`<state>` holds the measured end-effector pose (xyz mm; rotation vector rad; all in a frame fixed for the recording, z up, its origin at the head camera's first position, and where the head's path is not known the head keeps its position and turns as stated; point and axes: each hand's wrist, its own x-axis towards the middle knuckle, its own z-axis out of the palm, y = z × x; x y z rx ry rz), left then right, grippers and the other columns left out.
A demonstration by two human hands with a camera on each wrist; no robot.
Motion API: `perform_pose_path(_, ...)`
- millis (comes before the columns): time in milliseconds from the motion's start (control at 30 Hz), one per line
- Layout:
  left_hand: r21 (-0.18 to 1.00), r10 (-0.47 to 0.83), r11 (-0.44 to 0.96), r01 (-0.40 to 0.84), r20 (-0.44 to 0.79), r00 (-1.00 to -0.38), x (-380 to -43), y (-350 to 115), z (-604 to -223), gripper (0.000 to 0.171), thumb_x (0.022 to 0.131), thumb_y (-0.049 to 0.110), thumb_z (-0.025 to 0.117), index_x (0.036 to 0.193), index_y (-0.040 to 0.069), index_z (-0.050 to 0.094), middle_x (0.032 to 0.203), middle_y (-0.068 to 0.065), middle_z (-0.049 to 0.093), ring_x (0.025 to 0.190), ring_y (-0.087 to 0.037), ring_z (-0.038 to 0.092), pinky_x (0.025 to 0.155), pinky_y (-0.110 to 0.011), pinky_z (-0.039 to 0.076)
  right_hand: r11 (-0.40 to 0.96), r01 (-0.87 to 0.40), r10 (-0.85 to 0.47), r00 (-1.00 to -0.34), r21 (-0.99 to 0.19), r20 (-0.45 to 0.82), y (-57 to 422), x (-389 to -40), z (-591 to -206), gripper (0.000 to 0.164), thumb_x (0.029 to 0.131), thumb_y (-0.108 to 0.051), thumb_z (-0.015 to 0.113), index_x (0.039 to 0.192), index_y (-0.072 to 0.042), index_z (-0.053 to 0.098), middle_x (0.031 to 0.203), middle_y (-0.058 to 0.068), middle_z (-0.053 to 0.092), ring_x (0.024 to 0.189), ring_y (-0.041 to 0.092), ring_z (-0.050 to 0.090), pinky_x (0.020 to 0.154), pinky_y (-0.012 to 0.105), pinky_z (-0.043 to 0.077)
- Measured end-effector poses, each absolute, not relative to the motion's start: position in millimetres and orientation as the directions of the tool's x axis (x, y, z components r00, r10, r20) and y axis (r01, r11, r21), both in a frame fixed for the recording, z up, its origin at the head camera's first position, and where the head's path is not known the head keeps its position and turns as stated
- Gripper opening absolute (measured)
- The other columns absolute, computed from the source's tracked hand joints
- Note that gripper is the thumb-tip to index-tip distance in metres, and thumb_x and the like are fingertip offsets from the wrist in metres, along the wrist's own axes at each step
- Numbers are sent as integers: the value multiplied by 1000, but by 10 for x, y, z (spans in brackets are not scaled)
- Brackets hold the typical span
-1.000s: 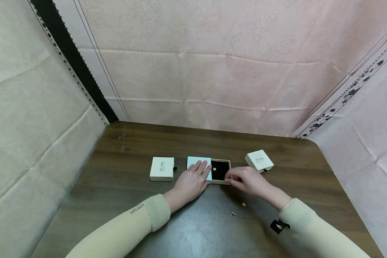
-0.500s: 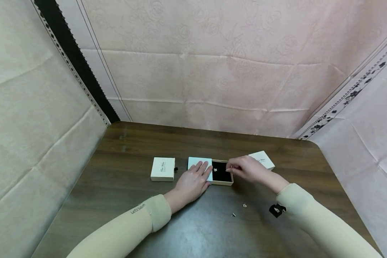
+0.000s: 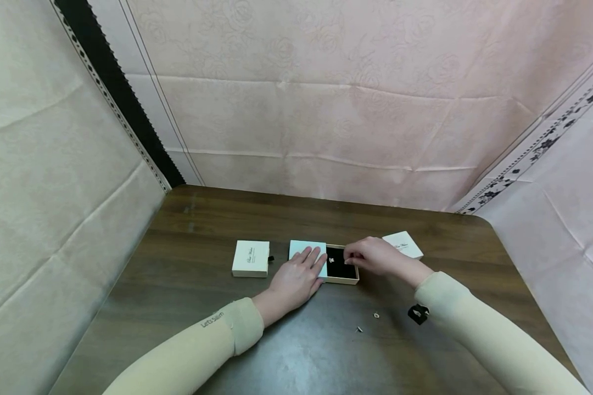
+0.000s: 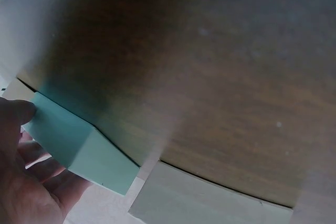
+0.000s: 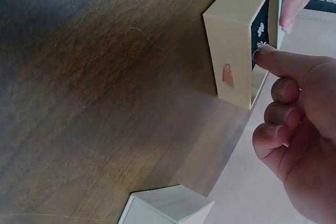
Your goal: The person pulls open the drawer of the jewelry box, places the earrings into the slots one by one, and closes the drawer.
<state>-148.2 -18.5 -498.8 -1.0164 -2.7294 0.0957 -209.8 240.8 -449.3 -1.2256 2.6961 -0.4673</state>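
Note:
My left hand (image 3: 296, 280) rests with straight fingers on the light blue cover (image 3: 307, 248) of a small slide-out jewellery box, its thumb against the near side. From the cover's right end sticks out a cream drawer (image 5: 231, 40) with a black pad (image 3: 337, 269) inside. A small silvery earring (image 3: 331, 260) sits on the pad. My right hand (image 3: 378, 257) reaches over the drawer's right side. Its thumb and forefinger pinch a second small earring (image 5: 261, 44) at the pad, partly hidden by the thumb, while the other fingers curl in.
A white box (image 3: 250, 258) with a black tab lies to the left, another white box (image 3: 404, 244) behind my right hand. Nearer me on the brown table (image 3: 202, 307) lie a small ring-like piece (image 3: 376, 315) and a small silvery piece (image 3: 359, 329).
My right hand has moved from the drawer's near right corner to farther back over the pad, now covering part of the right white box. My left hand stays on the cover.

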Motion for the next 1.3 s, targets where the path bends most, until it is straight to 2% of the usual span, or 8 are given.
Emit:
perform_pose_path(367,-171,659,752,637,180,-730,-1473,-178,-4989,59,110,48,57,158,14,54,160,-9,55,147,-25,54,114,-38,50,623,-721,-769,-635,-304,-70,2365,-2167,-4520,15,101,-8,74,90,-18,72,78,-14,66,64,0,51,62,27,48)
perform_pose_path(567,-158,654,757,634,185,-734,-1483,-180,-4986,58,110,47,58,158,14,55,159,-9,55,147,-25,54,115,-38,50,615,-738,-785,-607,-278,-124,2293,-2215,-4450,17,101,-5,72,89,-18,72,76,-13,64,63,1,50,62,27,48)
perform_pose_path(700,-158,656,755,637,188,-731,-1485,-182,-4990,58,110,46,58,158,13,55,159,-10,56,146,-25,54,114,-38,50,638,-728,-768,-624,-250,-144,2252,-2243,-4433,17,100,-6,73,88,-18,73,75,-13,64,61,1,49,61,27,48)
perform_pose_path(1000,-147,655,755,639,186,-732,-1468,-190,-4991,58,109,46,59,157,13,55,159,-10,56,146,-26,54,114,-38,51,680,-699,-729,-675,-222,-111,2248,-2252,-4486,16,99,-8,75,87,-18,72,74,-14,64,61,0,52,61,27,51)
perform_pose_path(1167,-155,657,754,638,190,-730,-1472,-191,-4992,58,109,46,59,157,13,56,158,-10,56,146,-25,54,113,-38,51,674,-714,-734,-676,-191,-65,2248,-2244,-4507,18,98,-6,75,85,-18,71,76,-14,66,62,1,55,62,30,53)
perform_pose_path(1300,-155,657,754,638,190,-730,-1482,-187,-4991,58,109,46,59,157,13,56,158,-10,56,146,-25,55,114,-38,51,675,-728,-736,-676,-123,-34,2233,-2237,-4517,20,96,-8,78,82,-18,69,74,-13,64,61,3,53,61,31,52)
